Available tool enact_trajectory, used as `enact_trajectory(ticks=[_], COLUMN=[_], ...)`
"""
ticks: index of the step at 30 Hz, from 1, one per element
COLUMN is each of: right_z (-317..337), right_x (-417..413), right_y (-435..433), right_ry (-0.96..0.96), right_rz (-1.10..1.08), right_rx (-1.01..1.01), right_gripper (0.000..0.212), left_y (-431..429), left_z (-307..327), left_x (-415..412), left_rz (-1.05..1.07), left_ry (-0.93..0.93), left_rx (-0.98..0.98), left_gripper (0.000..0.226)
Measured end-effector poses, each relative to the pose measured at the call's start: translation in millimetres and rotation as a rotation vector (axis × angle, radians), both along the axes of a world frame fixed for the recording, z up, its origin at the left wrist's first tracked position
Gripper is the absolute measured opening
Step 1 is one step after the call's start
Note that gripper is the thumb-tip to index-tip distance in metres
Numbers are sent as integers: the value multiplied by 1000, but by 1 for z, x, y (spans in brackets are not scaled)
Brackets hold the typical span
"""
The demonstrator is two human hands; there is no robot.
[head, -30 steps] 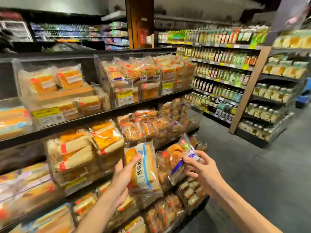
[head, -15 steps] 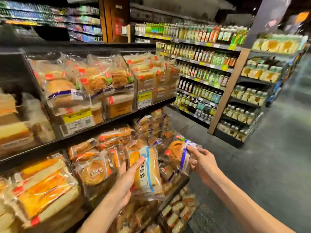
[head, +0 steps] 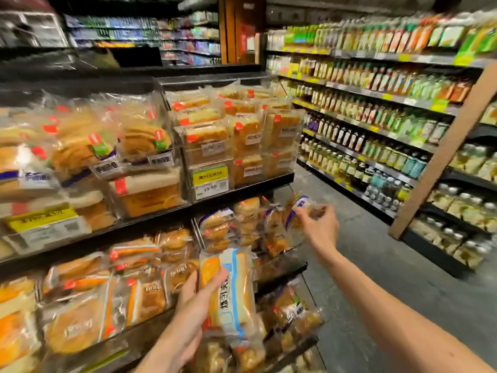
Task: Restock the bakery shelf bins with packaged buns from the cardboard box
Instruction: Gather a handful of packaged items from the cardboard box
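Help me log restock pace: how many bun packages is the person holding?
2. A blue-striped package gripped by the left hand, low centre; a purple-edged package pinched by the right hand, higher right, below the black shelf edge. Another could hide behind a hand.

motion-smeared bottle shelves (head: 376,109), illegible yellow price tag (head: 40,220) at far left, blurred far bun pack (head: 298,204)

Grey floor (head: 376,270), bottle-lined shelving (head: 363,135) along aisle, wooden pillar (head: 239,30) behind, dim light

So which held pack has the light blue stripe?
The long pack in the left hand; the other pack, in the right hand, has a dark band.
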State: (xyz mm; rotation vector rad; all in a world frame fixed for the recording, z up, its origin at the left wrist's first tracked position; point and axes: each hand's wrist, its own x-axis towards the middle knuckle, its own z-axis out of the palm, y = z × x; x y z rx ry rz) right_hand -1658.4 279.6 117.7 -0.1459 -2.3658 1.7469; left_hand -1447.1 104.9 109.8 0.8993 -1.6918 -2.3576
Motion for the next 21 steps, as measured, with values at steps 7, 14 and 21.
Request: enact_trajectory(ticks=[7, 14, 21], right_z=[-17, -42, -37], right_x=[-45, -54, -79], right_y=[-14, -25, -36], right_ry=[-51, -49, -159], right_rz=[74, 215, 277], right_rx=[-141, -27, -20], right_gripper=[33, 40, 40], left_y=[40, 61, 66], left_z=[12, 16, 17], left_x=[-24, -35, -32], left_rz=[163, 216, 218], left_ry=[-37, -35, -19], left_rx=[1, -6, -25], left_gripper=[23, 33, 45])
